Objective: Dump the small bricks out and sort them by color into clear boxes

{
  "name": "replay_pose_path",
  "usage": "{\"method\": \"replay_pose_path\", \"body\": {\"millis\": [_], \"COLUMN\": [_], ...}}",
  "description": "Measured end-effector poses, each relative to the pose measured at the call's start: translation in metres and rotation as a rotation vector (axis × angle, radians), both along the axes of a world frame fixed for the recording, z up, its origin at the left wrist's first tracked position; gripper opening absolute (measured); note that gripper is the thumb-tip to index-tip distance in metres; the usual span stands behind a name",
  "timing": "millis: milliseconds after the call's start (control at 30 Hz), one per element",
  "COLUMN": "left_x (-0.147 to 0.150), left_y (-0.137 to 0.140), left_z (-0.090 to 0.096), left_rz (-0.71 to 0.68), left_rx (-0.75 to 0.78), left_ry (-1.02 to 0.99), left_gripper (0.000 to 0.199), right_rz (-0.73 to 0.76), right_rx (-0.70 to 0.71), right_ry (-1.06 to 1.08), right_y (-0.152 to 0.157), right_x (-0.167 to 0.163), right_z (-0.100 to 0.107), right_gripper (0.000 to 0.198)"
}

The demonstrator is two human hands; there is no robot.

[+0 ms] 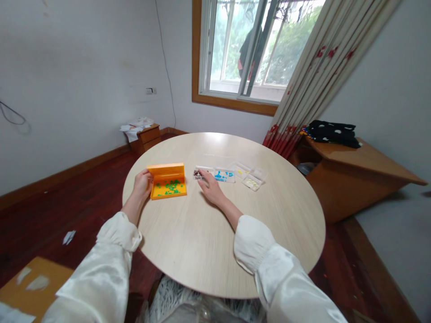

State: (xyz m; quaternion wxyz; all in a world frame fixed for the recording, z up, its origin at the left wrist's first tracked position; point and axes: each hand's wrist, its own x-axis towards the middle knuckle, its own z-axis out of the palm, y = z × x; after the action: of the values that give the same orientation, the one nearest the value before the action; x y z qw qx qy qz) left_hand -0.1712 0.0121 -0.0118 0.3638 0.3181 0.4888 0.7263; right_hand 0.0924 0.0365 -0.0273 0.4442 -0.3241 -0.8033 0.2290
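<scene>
On the left of the table stands an orange plastic box (169, 171) with its lid tilted up. Small green pieces (172, 186) lie scattered in its tray. My left hand (143, 183) is closed on the box's left edge, its fingertips partly hidden. To the right is a clear case (225, 176) with compartments; one holds small dark red pieces (196, 173), another blue pieces (221, 175). Over the dark red pieces reaches my right hand (212, 188), fingers stretched and apart; whether a small piece is between them is too small to see.
A second clear case (258, 174) lies open farther right, with pale yellow pieces (251, 183) inside. The round wooden table (202, 242) has its near edge at my lap. A wooden desk (353, 175) with black cloth stands right, and a small cabinet (150, 135) behind left.
</scene>
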Motion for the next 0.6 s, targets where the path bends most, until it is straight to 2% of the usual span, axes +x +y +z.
{"method": "replay_pose_path", "body": {"millis": [133,233,333,400,500,600], "left_x": [-0.006,-0.008,-0.004,0.001,0.011,0.018], "left_y": [-0.005,-0.009,-0.016,-0.024,-0.038,-0.048], "left_z": [0.001,0.001,0.003,0.005,0.005,0.0], "left_rz": [0.003,0.043,0.151,0.163,0.044,-0.095], "left_rx": [-0.02,-0.049,-0.08,-0.043,0.003,-0.118], "left_ry": [-0.144,-0.023,0.28,0.583,1.062,1.405], "left_gripper": [0.023,0.02,0.024,0.027,0.037,0.051], "right_rz": [0.027,0.031,0.031,0.013,-0.108,-0.267], "right_rx": [-0.107,-0.128,-0.095,-0.058,0.012,0.097], "right_ry": [0.016,-0.052,-0.133,-0.161,-0.19,-0.256], "right_y": [0.004,0.001,-0.003,-0.005,-0.006,-0.002], "right_x": [-0.026,-0.032,-0.032,-0.033,-0.032,-0.026], "right_z": [0.002,0.005,0.007,0.006,0.005,0.011], "right_gripper": [0.05,0.05,0.047,0.045,0.041,0.048]}}
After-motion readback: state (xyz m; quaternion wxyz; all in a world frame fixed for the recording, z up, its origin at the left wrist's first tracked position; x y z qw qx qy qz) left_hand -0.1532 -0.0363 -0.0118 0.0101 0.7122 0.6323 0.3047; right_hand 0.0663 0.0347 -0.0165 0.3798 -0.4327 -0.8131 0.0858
